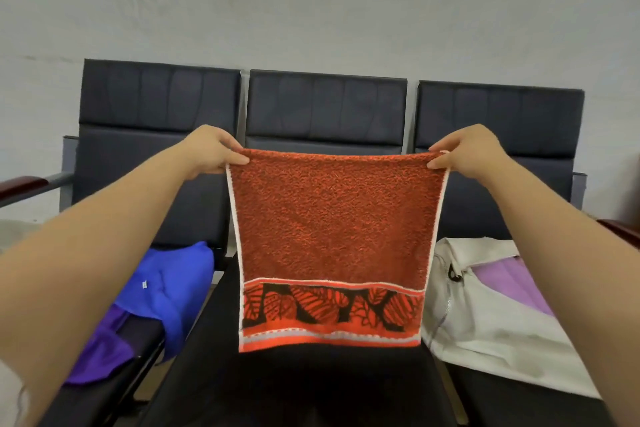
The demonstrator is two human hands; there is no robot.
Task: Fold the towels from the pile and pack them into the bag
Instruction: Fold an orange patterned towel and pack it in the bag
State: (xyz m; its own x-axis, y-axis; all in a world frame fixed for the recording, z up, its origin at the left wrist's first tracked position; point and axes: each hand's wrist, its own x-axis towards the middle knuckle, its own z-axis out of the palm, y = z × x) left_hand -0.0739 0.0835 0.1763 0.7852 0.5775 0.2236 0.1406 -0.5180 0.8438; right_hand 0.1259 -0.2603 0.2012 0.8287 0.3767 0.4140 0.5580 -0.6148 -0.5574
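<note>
Orange towel (pixel 332 218) is held up in the air, hanging flat below the fingers, over the middle seat (pixel 294 388). Left hand (pixel 211 149) pinches the top corner on its side, fingers (pixel 239 159) curled over the edge. Right hand (pixel 467 152) pinches the other top corner the same way, fingers (pixel 437 163) grasping cloth. Top edge runs taut and level between the two grips. A white hem line crosses above the leaf-print band, so it looks like one layer is already doubled over, though this is not certain.

Step in hand, as I judge it: the next fold.
- Keep both pinches right at the corners so the side edges hang straight.
- Bring the two sets of fingers together to halve it, matching the white side trims.
- Or lower it onto the seat under the fingers and fold there.
- Don't let the bottom band twist.

Pile of blue and purple towels (pixel 162 291) sits down and outward of the left fingers. White bag (pixel 491 319) lies below and outward of the right fingers, open, with a lilac towel (pixel 512 284) showing inside.
</note>
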